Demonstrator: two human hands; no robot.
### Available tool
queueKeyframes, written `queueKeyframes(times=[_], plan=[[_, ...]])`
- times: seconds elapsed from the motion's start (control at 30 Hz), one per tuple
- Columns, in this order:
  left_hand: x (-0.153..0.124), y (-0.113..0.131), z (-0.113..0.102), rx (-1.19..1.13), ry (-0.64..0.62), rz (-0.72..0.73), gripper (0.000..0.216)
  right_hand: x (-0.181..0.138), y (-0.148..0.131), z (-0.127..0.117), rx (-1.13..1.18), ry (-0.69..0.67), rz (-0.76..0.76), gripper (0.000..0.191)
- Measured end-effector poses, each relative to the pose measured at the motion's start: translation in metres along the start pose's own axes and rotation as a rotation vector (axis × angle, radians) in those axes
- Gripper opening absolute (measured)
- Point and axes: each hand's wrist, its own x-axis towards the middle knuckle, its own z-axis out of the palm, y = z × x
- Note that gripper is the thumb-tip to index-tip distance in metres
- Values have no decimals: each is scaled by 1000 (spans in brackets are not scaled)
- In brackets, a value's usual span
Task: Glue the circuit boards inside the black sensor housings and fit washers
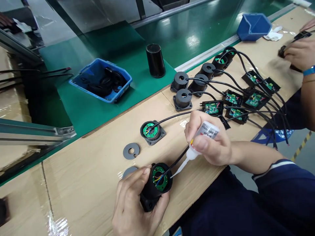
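My left hand (134, 200) grips a black round housing (150, 193) with a square flange, tilted so its open end faces up and right. Inside it sits a green circuit board (162, 188) with blue and yellow wires, and a black cable (179, 157) runs out. Pinched in my right hand (214, 147) is a white glue bottle (205, 131), its thin nozzle tip at the housing's rim. One grey disc with a centre hole (131, 151) lies on the bench; a second disc (130, 171) is partly hidden behind my left fingers. Another open housing (152, 132) stands beyond.
Several capped housings (182, 98) and small boxes with circuit boards (213, 107) lie cabled together. A blue bin (123, 92) of black parts and a black cylinder (156, 60) stand on a green mat. Another blue bin (254, 28) is farther right, near a co-worker's hands (300, 52).
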Motion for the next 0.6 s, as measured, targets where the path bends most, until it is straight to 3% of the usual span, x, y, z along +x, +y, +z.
queueKeyframes(times=[0.1,0.3,0.6], plan=[[1,1,-1,0,2,30,57,1,-5,3,-2,-71,41,21],[3,6,-3,-7,-6,23,52,8,-12,12,43,-116,92,37],[6,11,-1,25,25,52,53,9,-11,13,-136,-187,16,46]])
